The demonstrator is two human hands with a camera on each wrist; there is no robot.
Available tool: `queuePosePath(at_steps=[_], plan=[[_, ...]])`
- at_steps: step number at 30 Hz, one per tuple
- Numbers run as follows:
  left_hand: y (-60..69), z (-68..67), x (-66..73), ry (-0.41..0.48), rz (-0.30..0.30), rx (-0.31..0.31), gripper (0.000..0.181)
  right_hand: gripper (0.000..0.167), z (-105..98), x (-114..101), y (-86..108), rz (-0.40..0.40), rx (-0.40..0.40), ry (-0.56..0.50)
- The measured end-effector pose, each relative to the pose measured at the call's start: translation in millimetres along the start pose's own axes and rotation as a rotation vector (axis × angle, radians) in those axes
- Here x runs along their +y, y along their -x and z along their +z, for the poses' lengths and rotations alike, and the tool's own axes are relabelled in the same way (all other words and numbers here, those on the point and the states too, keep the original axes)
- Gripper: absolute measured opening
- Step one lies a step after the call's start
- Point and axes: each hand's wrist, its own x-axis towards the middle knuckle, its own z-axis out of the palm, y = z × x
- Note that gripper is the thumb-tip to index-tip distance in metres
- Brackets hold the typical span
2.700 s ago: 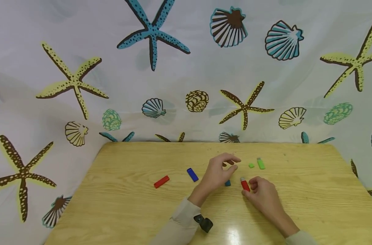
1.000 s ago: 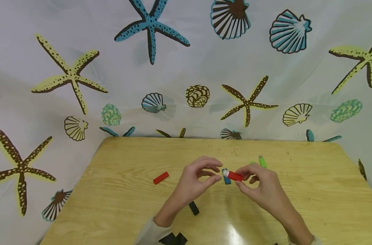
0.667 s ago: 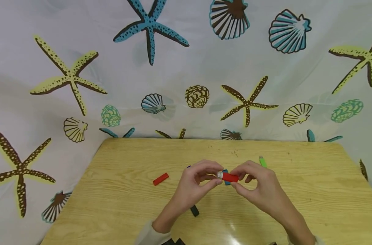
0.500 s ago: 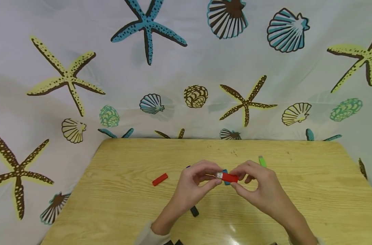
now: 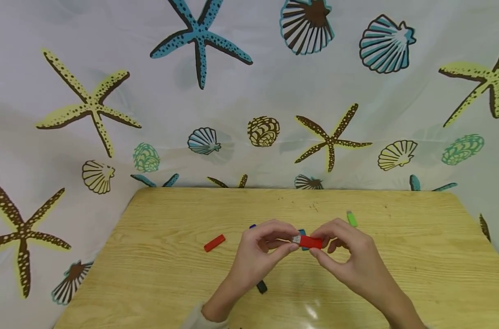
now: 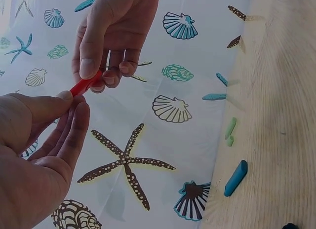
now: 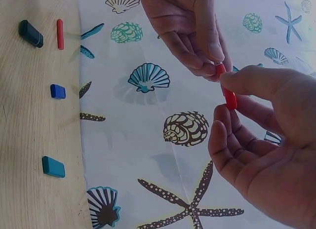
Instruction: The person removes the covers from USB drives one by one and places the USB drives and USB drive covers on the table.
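Note:
A red USB stick point(image 5: 310, 241) is held level above the table between both hands, its silver plug pointing left. My right hand point(image 5: 354, 256) pinches the red body between thumb and fingers. At the plug end, my left hand point(image 5: 262, 253) pinches with thumb and fingertips, which partly cover the metal. In the right wrist view the same red stick point(image 7: 228, 96) runs from one hand to the other. Just behind it on the table lies a blue-teal stick point(image 7: 53, 167), mostly hidden in the head view.
On the wooden table point(image 5: 171, 283) lie a red stick point(image 5: 214, 243) at left, a black stick point(image 5: 262, 286) by the left wrist, a dark blue stick point(image 7: 58, 92) and a green USB stick point(image 5: 352, 218). A small green piece point(image 6: 229, 140) lies beside the green one. Behind hangs a patterned curtain point(image 5: 233, 105).
The right hand has lifted the red USB stick from the table and turned its plug leftward. The left hand has moved left, then closed on the plug end. Lately both have barely moved.

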Motion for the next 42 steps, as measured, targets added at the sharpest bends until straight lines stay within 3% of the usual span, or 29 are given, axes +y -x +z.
queuePosePath(at_steps=[8,14,26,42], plan=[[0.0,-0.2,-0.7,0.01,0.026,0.004,0.022,0.034,3.3,1.5,0.5,-0.003,0.022,-0.07],[0.5,-0.4,-1.8,0.014,0.022,0.008,0.021,0.033,3.3,1.4,0.1,-0.036,0.026,-0.048],[0.2,-1.6,-0.5,0.012,0.005,-0.01,0.022,0.032,1.3,3.6,-0.2,-0.024,-0.008,-0.025],[-0.2,-2.6,0.2,0.045,-0.002,-0.037,0.021,0.036,1.2,7.9,-0.5,-0.104,0.013,-0.049]])
